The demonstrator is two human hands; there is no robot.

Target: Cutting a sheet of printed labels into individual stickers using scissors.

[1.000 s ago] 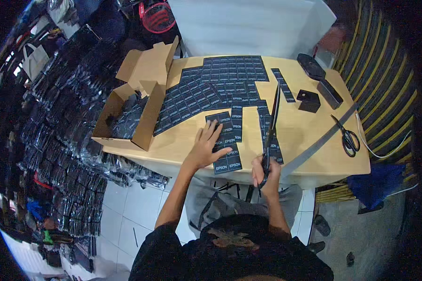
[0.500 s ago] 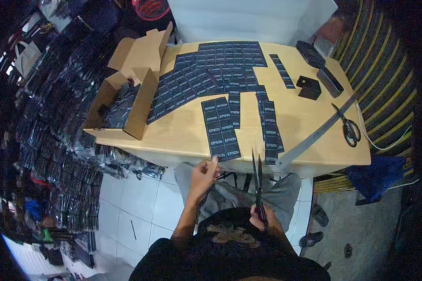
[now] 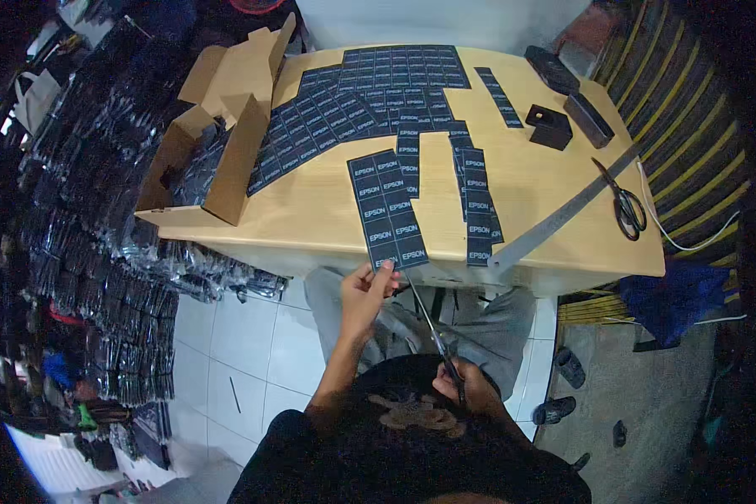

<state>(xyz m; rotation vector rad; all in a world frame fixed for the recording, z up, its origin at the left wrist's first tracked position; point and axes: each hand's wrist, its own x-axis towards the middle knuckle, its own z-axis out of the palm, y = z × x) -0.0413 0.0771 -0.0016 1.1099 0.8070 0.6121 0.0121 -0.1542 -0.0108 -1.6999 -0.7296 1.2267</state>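
Observation:
A black sheet of printed labels [image 3: 388,210], two columns wide, lies near the table's front edge and overhangs it slightly. My left hand [image 3: 368,296] pinches its lower left corner between thumb and fingers. In my right hand [image 3: 469,385] are dark-handled scissors [image 3: 429,326], held low in front of my body. Their blades slant up and left, with the tips at the sheet's bottom edge near the line between the columns. Whether the tips have entered the sheet is too small to tell. A narrow label strip [image 3: 477,202] lies to the right, overlapping other strips.
Larger label sheets [image 3: 403,69] overlap at the table's back. An open cardboard box [image 3: 237,172] stands at left. On the right lie a metal ruler [image 3: 563,206], a second pair of scissors [image 3: 626,210], a black stapler-like object [image 3: 590,120] and a black bracket-shaped piece [image 3: 549,128].
The scissors have swung left from beside the sheet to its lower edge, and their blades look less spread. My left hand keeps its pinch on the corner. The whole view has shifted slightly.

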